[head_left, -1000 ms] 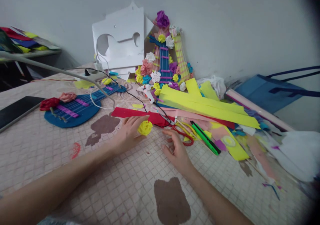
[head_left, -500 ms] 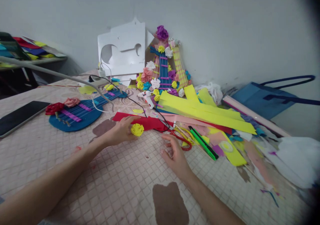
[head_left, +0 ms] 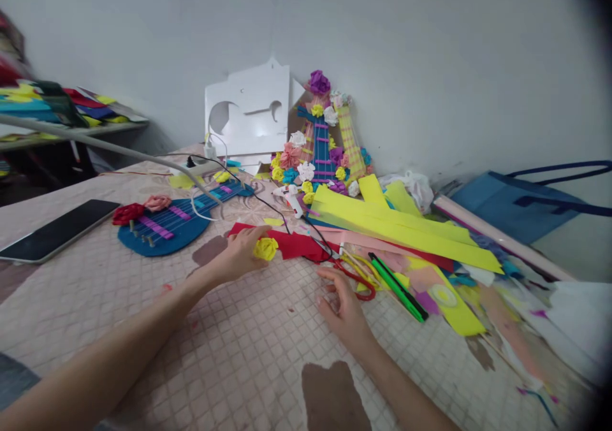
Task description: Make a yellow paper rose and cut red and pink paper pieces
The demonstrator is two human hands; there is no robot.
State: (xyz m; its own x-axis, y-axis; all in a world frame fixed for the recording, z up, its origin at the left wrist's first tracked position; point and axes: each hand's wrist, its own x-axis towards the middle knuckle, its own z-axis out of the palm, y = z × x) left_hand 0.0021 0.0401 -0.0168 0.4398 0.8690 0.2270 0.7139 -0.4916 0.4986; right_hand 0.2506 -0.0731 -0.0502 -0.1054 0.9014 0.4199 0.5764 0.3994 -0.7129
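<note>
You work in dim, diffuse light — only a faint glare marks the white board (head_left: 262, 128). The yellow flower (head_left: 266, 248) looks slightly soft; at your right, white material (head_left: 581, 316) blurs toward dark, rounded corners.

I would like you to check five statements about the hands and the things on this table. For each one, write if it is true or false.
1. The left hand holds a yellow flower. True.
2. The right hand holds the green tool. False: the right hand is empty, and the green tool lies to its right.
3. A red flower and a pink flower sit at the edge of the blue guitar shape. True.
4. The phone lies right of the blue guitar shape. False: the phone lies on its left.
5. The glue gun is beyond the red strip, seen from the camera. True.
</note>
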